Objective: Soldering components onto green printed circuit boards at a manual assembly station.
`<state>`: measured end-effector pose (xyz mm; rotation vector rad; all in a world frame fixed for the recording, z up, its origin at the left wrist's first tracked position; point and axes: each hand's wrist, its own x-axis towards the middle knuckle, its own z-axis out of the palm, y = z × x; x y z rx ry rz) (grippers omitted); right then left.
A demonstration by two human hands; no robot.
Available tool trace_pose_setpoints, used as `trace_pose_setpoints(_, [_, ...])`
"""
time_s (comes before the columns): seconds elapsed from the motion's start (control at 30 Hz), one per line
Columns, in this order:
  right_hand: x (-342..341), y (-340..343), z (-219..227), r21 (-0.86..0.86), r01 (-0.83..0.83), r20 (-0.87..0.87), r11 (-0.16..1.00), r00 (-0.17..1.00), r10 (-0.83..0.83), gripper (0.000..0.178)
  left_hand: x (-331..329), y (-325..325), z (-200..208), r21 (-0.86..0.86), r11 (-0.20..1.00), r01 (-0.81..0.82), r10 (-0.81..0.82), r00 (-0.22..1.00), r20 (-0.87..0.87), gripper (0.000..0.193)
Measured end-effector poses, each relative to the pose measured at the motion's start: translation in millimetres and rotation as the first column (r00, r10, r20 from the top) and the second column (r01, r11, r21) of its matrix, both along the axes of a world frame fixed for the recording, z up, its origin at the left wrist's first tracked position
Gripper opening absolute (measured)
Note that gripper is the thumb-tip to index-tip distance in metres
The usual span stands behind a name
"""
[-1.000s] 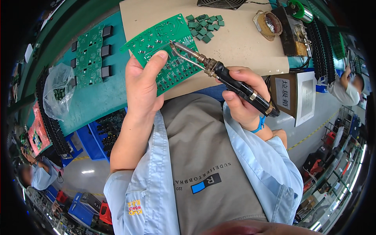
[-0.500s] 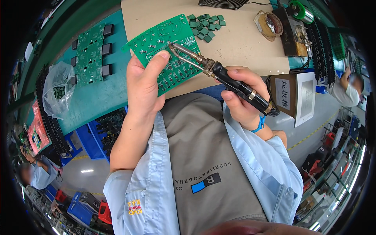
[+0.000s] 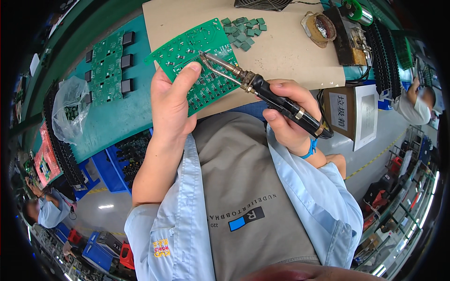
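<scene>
My left hand (image 3: pixel 174 96) grips a green circuit board (image 3: pixel 213 77) by its near left edge, thumb on top of the component side. The board is held tilted above the bench. In my right hand (image 3: pixel 293 114) is a black-handled soldering iron (image 3: pixel 272 96), with a thin metal feed tube running beside its barrel. Its tip points left and meets the board near the middle, just beyond my left thumb. Whether the tip touches a joint is too small to tell. My right fingers are wrapped round the handle, and a blue band circles that wrist.
Small dark green squares (image 3: pixel 243 32) lie in a heap behind the board. A solder spool (image 3: pixel 358 11), a metal stand (image 3: pixel 349 37) and a round tip-cleaning dish (image 3: pixel 321 29) stand at the back right. Boards with black blocks (image 3: pixel 107 68) and a plastic bag (image 3: pixel 70 110) lie left. A cardboard box (image 3: pixel 347 112) stands right.
Almost nothing differs. The iron and both hands have shifted very slightly left in the picture, along with the bench, and the tip stays at about the same spot on the board.
</scene>
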<state>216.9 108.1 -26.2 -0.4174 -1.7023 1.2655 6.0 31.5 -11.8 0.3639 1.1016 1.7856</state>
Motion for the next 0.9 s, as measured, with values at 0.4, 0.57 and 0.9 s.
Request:
trace_pose_setpoints(0.4, [9, -1, -6, -0.001, 0.081, -0.075, 0.997, 0.994, -0.081, 0.042, 2, 2, -2, -0.033, 0.999, -0.014, 0.014, 1.000, -0.007, 0.026])
trace_pose_setpoints(0.57, [17, 6, -13, -0.054, 0.234, -0.150, 0.971, 0.959, -0.240, 0.041, 4, 0, -3, -0.022, 0.998, -0.061, 0.060, 0.998, -0.017, 0.023])
trace_pose_setpoints(0.9, [46, 62, -43, -0.074, 0.684, 0.083, 0.726, 0.730, -0.679, 0.036, -5, -8, -12, -0.068, 0.995, -0.078, 0.054, 0.953, -0.297, 0.036])
